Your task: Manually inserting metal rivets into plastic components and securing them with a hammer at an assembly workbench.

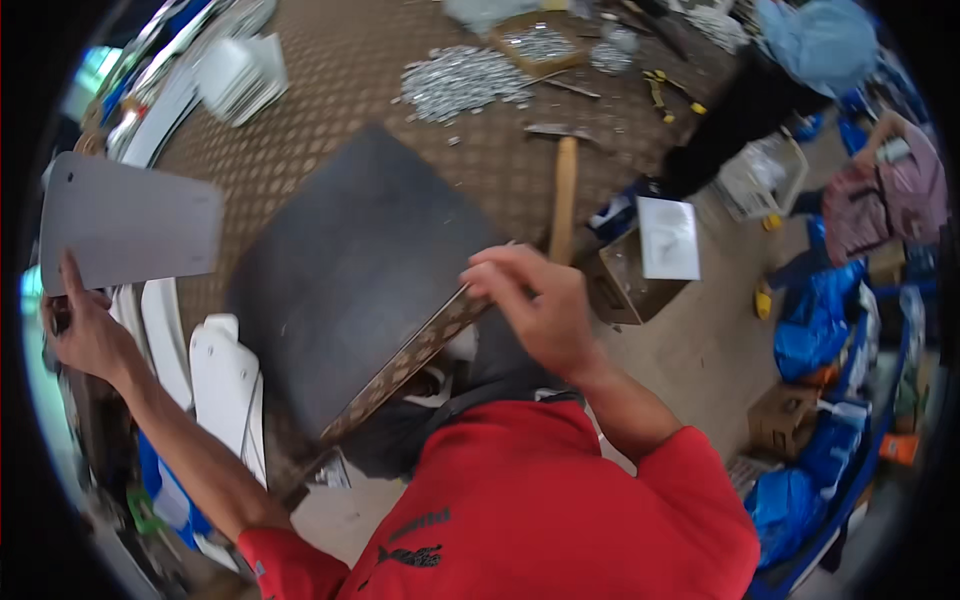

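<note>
My left hand [92, 335] is out at the far left. It grips the lower left corner of a thin grey panel [130, 222], with the index finger lying along its face. The panel has a small dark hole near its upper left corner. My right hand [540, 305] is over the near edge of the table, fingers curled and pressed together. What sits in those fingertips, if anything, is too small and blurred to make out. Between the hands lies a dark grey mat [350, 270]. A hammer [565, 195] with a wooden handle rests just beyond my right hand.
A heap of small silvery metal pieces [465, 83] lies on the brown patterned table [330, 75]. White panels [225, 375] are stacked at the left. At the right are a cardboard box [625, 285] with a white sheet [668, 238], blue bags [820, 320] and a person in pink [880, 205].
</note>
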`<state>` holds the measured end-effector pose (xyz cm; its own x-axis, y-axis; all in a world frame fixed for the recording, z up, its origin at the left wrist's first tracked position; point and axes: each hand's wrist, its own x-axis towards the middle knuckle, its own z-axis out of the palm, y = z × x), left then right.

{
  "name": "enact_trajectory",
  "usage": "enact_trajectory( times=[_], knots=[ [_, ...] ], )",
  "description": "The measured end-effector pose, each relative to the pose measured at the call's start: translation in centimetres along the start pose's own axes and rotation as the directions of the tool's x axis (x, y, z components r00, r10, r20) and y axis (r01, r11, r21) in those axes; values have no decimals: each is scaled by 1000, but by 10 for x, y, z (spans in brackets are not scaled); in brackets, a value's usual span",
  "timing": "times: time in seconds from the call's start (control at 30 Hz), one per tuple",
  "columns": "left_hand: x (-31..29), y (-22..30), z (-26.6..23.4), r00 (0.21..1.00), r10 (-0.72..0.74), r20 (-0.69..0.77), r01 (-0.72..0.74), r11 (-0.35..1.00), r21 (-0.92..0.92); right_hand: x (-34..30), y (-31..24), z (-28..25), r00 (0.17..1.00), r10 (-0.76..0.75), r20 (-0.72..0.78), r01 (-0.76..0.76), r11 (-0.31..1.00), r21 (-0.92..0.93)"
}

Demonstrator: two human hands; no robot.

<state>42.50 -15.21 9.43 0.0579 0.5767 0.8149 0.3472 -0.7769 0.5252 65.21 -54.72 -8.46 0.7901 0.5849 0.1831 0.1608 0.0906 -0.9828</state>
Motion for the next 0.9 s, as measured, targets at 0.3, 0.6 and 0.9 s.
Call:
enact_trajectory(
  times=[0.3,0.6,0.9],
  knots=[
    [-109,-13,19,792,-143,593,-118,918,378,-27,66,-93,813,561,-158,-525,823,218],
    [-249,10,-169,793,-347,501,-152,683,714,-2,69,-134,755,526,390,-616,368,697],
    [-260,-16,-186,744,-107,660,-376,750,545,-22,47,-141,783,608,133,-502,490,713]
  ],
)
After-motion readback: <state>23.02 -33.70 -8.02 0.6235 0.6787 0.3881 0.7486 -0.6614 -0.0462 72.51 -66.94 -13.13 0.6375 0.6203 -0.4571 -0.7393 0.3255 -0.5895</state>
